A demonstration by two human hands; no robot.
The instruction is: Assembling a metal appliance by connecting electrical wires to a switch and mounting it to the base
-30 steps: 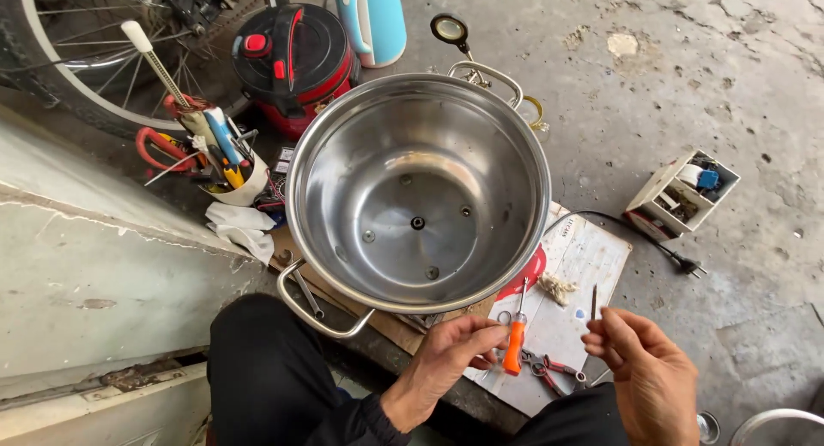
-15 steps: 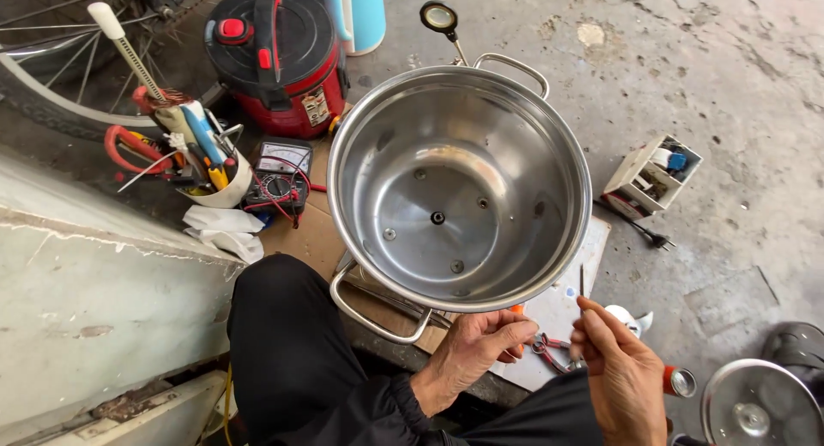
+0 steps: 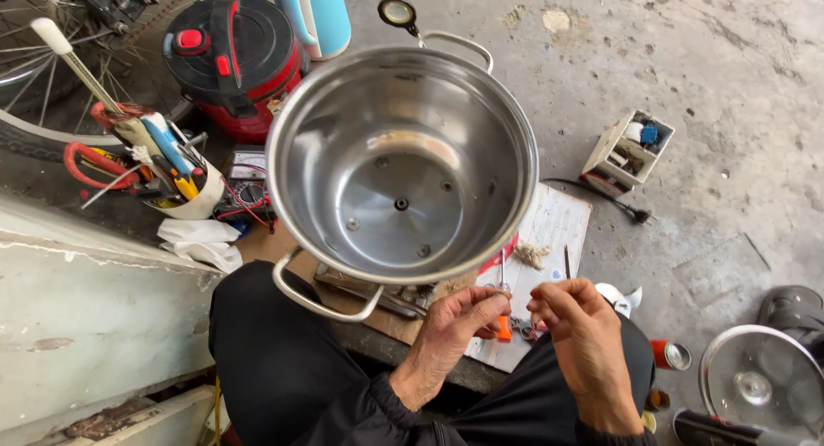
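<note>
Now: left hand [image 3: 455,326] grip pinched on orange-handled screwdriver [image 3: 504,313], just below steel pot [image 3: 402,163]. Right hand [image 3: 577,326] fingertips pressed together, contents unclear, prob. a screw. Step: fastening prep; next needs tip alignment.

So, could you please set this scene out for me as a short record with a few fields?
Setting: concrete floor, person seated, seen from above
Left hand: closed around an orange-handled screwdriver
Right hand: fingers pinched together; what they hold is too small to tell
Main item: steel pot, empty, holes in its base, two side handles
Under the hands: white board
Left of pot: cup of tools, multimeter, red and black cooker
Right side: small box of parts, glass lid
</note>
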